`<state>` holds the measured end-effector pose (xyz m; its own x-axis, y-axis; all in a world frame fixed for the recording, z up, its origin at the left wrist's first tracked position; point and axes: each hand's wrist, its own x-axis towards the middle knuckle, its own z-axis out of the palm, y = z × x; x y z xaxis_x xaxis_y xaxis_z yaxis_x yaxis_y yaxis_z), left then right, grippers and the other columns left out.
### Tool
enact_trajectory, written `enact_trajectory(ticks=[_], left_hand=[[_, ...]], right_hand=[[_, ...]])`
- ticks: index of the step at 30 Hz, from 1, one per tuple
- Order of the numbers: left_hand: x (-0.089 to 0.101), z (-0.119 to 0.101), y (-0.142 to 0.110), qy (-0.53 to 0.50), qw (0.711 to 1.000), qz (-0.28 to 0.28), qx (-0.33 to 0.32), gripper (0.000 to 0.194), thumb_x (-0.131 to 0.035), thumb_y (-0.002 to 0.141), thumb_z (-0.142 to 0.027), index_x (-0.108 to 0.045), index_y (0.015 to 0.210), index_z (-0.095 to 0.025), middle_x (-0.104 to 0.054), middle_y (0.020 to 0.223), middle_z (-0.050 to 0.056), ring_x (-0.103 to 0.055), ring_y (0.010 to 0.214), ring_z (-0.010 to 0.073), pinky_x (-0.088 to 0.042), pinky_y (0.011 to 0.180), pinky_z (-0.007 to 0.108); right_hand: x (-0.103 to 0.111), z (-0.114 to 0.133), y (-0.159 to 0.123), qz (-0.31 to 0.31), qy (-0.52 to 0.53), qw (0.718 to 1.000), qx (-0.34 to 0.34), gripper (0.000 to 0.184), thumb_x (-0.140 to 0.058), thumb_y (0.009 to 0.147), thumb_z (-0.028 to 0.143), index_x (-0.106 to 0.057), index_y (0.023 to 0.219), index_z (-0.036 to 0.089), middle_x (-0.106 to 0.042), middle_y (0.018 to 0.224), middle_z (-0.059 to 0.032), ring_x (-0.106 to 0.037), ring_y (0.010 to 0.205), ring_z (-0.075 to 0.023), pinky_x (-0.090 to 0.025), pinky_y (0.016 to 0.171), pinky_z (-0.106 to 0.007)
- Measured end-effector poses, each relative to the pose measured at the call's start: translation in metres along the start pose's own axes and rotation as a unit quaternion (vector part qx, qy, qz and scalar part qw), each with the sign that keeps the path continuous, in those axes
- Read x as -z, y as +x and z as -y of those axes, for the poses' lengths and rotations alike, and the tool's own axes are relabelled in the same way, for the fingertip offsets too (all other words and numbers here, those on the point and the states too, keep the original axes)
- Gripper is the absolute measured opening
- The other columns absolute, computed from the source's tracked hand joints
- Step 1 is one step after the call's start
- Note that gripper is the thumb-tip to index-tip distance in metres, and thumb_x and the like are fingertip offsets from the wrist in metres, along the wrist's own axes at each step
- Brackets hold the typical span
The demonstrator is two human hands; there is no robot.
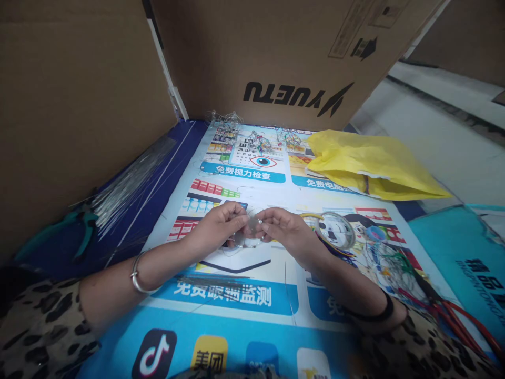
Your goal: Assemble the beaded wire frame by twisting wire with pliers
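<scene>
Both hands meet above the printed sheet in the middle of the view. My left hand (221, 229) is closed, thumb and fingertips pinched on a thin wire loop with small shiny beads (246, 245). From the other side my right hand (290, 234) pinches the same beaded wire loop, fingertips just short of the left ones. The loop hangs below the fingers, and part of it is hidden behind them. Fine wire also arcs up between the hands. Just beyond my right hand lies a round coil of wire (347, 231).
Straight wires (128, 179) and teal-handled pliers (84, 231) lie at left. A yellow bag (363, 158) sits at back right. Tangled wires (382, 263) and a red-handled tool (453, 313) lie at right. Cardboard (252, 52) stands behind, with wire scraps (226, 120) at its foot.
</scene>
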<state>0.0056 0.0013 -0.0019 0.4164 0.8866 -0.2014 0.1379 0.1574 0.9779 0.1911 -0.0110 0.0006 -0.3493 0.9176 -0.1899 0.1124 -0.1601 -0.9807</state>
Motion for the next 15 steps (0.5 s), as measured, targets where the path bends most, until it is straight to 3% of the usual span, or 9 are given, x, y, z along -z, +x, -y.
enact_trajectory(ticks=[10, 15], left_hand=[[-0.003, -0.001, -0.004, -0.029, 0.999, 0.017, 0.019, 0.025, -0.055, 0.08, -0.04, -0.045, 0.077, -0.017, -0.056, 0.064, -0.003, -0.046, 0.046, 0.0058, -0.038, 0.04, 0.017], [-0.002, 0.001, -0.003, -0.019, 1.0, 0.012, 0.006, 0.024, -0.054, 0.08, -0.039, -0.046, 0.076, -0.017, -0.058, 0.069, -0.002, -0.047, 0.046, 0.0054, -0.038, 0.04, 0.017]], right_hand=[[-0.012, 0.0, 0.001, -0.005, -0.067, 0.998, 0.016, 0.032, -0.063, 0.075, 0.036, -0.053, 0.1, 0.019, -0.06, 0.074, 0.0008, -0.058, 0.071, -0.0136, -0.045, 0.066, -0.029], [-0.007, 0.0, 0.001, 0.04, -0.052, 0.997, 0.029, 0.036, -0.066, 0.072, 0.032, -0.052, 0.102, 0.018, -0.053, 0.072, 0.0034, -0.049, 0.064, -0.0094, -0.04, 0.061, -0.025]])
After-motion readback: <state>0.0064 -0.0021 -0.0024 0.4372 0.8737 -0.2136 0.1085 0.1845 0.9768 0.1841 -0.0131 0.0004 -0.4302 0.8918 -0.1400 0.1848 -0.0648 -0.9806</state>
